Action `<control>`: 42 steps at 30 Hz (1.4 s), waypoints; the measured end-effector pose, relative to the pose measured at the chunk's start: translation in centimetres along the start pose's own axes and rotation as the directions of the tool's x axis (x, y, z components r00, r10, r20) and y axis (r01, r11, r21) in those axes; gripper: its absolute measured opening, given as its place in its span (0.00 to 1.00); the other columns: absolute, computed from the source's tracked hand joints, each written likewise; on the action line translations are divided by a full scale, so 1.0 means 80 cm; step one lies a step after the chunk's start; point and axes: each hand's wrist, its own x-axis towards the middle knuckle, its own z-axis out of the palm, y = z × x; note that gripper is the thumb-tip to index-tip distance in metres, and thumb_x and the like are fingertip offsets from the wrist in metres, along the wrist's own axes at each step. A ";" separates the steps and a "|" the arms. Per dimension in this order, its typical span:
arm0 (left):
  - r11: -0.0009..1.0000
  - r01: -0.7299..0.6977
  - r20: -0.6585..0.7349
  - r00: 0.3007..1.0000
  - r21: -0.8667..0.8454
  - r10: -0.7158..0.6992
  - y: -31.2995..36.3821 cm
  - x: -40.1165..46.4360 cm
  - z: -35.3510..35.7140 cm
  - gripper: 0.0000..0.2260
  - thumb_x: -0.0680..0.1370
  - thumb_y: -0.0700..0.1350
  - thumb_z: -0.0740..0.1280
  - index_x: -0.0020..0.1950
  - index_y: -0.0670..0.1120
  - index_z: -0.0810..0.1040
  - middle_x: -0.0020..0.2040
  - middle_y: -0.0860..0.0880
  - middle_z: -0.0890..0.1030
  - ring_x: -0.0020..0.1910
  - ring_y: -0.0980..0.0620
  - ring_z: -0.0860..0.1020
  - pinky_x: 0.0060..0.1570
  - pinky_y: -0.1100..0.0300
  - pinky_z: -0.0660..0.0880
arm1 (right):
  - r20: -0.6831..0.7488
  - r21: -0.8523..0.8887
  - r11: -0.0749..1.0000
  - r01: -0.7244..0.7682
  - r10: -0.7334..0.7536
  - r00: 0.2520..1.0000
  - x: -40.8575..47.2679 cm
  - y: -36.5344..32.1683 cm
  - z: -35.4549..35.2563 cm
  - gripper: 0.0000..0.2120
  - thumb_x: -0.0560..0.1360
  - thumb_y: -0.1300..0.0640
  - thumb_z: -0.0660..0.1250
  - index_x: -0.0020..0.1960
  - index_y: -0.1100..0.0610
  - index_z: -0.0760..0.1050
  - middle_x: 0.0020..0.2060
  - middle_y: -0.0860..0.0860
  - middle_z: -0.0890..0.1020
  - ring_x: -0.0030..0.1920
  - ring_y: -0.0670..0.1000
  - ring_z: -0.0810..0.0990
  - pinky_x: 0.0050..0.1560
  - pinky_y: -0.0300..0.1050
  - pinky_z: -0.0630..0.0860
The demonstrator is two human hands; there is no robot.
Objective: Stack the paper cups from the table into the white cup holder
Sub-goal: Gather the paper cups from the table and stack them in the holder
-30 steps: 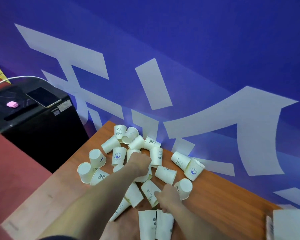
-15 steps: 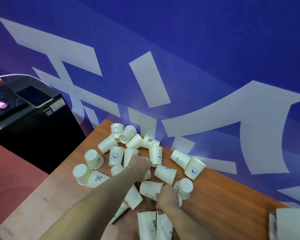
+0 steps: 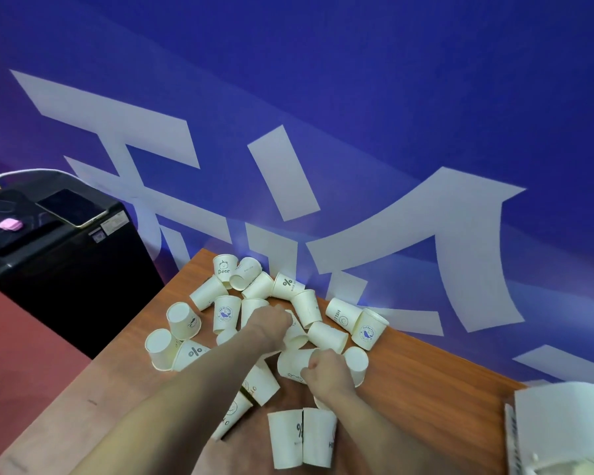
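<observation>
Hands curled on tapered white paper cups, left hand (image 3: 268, 323) and right hand (image 3: 326, 371), above wood-grain table (image 3: 426, 389).

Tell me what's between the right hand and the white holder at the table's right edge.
Head view: only bare brown wooden table between right hand and white holder.

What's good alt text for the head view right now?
A person's left hand and right hand each grip a paper cup amid a scatter of white paper cups on a wooden table, against a blue wall with large white characters. A black machine with a phone on top stands to the left.
</observation>
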 end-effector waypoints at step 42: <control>0.903 -0.400 -0.246 0.870 0.155 0.428 0.376 -0.116 -0.071 0.16 0.79 0.60 0.62 0.54 0.51 0.83 0.51 0.48 0.82 0.49 0.47 0.79 0.41 0.57 0.69 | -0.452 -0.214 0.959 -0.183 0.068 0.890 -0.248 0.294 -0.209 0.11 0.76 0.50 0.62 0.47 0.54 0.80 0.45 0.53 0.82 0.47 0.57 0.81 0.42 0.45 0.74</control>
